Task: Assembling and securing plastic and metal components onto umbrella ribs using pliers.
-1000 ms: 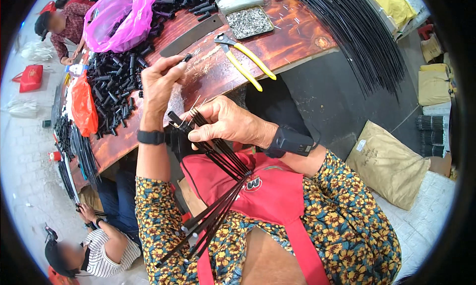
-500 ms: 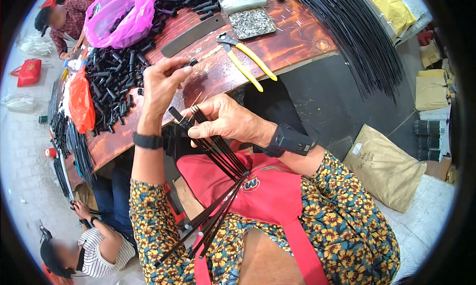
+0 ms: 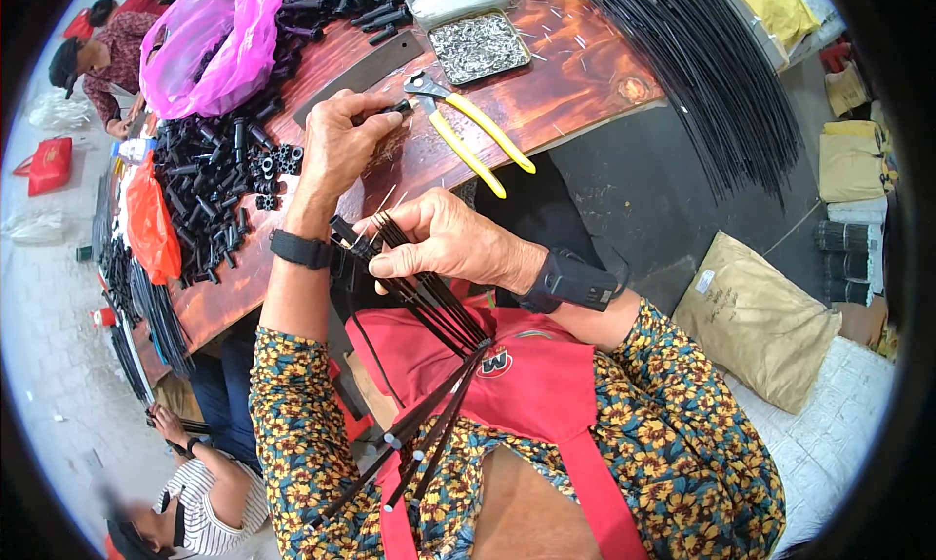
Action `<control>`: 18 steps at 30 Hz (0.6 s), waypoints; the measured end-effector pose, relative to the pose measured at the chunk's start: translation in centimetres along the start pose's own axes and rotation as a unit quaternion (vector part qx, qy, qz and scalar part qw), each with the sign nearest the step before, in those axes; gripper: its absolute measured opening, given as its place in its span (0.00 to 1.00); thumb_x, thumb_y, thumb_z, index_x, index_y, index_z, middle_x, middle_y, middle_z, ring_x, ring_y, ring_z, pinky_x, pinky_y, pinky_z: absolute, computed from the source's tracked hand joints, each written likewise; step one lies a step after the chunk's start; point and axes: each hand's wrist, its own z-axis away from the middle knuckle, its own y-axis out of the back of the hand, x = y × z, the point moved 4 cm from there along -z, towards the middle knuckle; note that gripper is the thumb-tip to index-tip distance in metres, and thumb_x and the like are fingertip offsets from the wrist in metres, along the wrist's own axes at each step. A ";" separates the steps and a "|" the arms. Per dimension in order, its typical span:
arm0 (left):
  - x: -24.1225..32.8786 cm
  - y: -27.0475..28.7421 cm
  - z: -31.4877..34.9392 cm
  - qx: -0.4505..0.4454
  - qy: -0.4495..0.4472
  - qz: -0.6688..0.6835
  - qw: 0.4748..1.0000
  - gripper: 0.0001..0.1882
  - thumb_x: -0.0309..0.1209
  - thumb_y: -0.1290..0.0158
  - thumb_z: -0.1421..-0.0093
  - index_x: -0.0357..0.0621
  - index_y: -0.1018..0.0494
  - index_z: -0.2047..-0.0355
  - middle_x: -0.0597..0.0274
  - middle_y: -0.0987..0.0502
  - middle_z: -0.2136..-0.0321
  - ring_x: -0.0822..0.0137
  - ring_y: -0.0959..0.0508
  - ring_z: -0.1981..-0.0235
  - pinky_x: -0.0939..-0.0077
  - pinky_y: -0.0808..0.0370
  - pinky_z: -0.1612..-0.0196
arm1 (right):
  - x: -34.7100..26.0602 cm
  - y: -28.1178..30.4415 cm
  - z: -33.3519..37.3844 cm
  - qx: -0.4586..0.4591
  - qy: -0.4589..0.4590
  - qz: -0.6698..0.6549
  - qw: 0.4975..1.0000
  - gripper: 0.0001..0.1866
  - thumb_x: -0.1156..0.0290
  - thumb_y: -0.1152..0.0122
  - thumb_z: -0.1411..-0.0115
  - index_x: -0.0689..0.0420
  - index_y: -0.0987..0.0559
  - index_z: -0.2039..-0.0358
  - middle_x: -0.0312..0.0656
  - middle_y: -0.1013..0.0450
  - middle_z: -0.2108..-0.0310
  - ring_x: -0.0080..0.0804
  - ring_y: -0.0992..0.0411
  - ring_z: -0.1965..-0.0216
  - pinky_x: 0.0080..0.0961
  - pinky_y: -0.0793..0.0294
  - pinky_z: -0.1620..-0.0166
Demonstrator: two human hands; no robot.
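Observation:
My left hand [image 3: 346,136] is raised over the table edge, thumb and fingers pinched on a small black plastic piece [image 3: 398,107]. Below it, my right hand [image 3: 463,240] grips a bundle of thin black rods [image 3: 441,311] that looks like an umbrella frame. The rods gather at a point over my red apron [image 3: 531,385], then fan toward my chest, several with pale round tips. A short black tube [image 3: 348,233] sticks out at the bundle's upper end, beside fine wire ends. My fingers hide part of the join.
Yellow-handled pliers [image 3: 473,141], a flat metal blade [image 3: 361,77] and a tin of small metal bits [image 3: 478,48] lie on the wooden table [image 3: 575,82]. Black plastic parts [image 3: 210,185] are heaped left, by a pink bag [image 3: 210,53]. Long black rods [image 3: 702,82] overhang right. Two people work at left.
My left hand has moved slightly right and down, with the small black piece now closer to the pliers. The view has shifted a little. My right hand keeps its hold on the rods.

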 end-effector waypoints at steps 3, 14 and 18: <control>0.3 -0.1 -0.2 -0.007 -0.001 -0.030 1.000 0.13 0.28 0.38 0.53 0.38 0.19 0.65 0.56 0.24 0.76 0.67 0.24 0.75 0.73 0.29 0.69 | 0.0 0.3 0.0 -0.001 0.008 0.001 1.000 0.14 0.72 0.36 0.43 0.60 0.21 0.55 0.29 0.24 0.73 0.11 0.31 0.72 0.13 0.31 0.65; -0.2 0.1 0.1 0.020 0.015 0.039 0.999 0.09 0.25 0.39 0.50 0.35 0.20 0.67 0.59 0.23 0.76 0.70 0.24 0.75 0.76 0.29 0.71 | -0.2 -0.7 0.2 -0.008 0.011 0.010 1.000 0.16 0.73 0.35 0.44 0.63 0.22 0.55 0.31 0.24 0.73 0.12 0.30 0.71 0.14 0.30 0.64; -0.1 2.0 2.0 0.057 0.082 0.263 0.960 0.09 0.22 0.42 0.44 0.32 0.22 0.62 0.64 0.23 0.76 0.76 0.26 0.79 0.85 0.29 0.74 | -0.1 -0.9 0.4 -0.011 0.012 0.002 1.000 0.16 0.73 0.36 0.43 0.63 0.22 0.54 0.31 0.24 0.73 0.13 0.30 0.72 0.14 0.29 0.65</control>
